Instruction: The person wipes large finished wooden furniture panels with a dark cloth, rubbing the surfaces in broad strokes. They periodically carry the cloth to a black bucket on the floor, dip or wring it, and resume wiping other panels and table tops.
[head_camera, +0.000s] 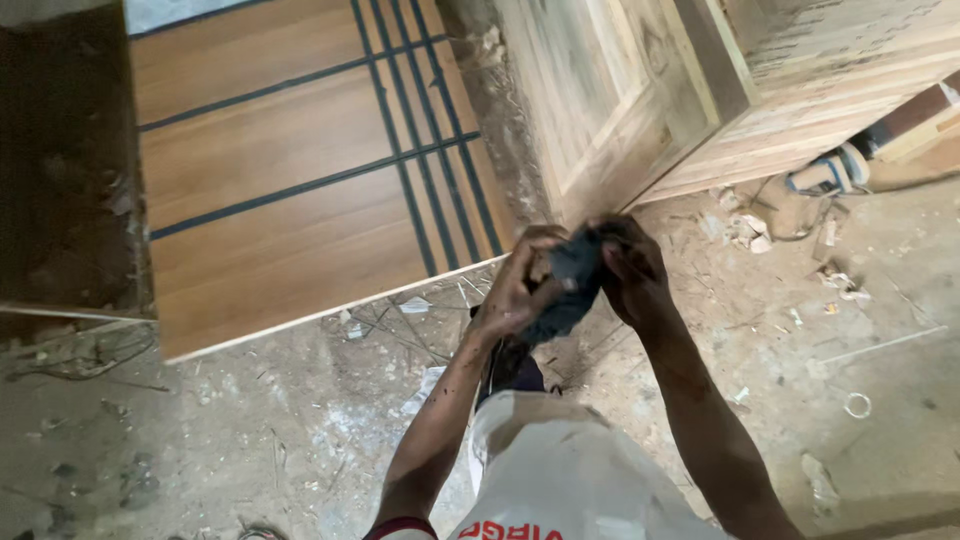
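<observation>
Dusty workshop floor (250, 430), debris scattered. Left hand (520, 285) and right hand (628, 268) both clench a dark rag (570, 285) between fingers; raw wooden door (620, 90) just beyond fingertips, no rag contact yet.

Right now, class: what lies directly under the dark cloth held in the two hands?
The dark cloth is gripped between the left hand and right hand. Under it show a foot and dusty concrete floor with scraps. The floor right beneath the hands is hidden.
</observation>
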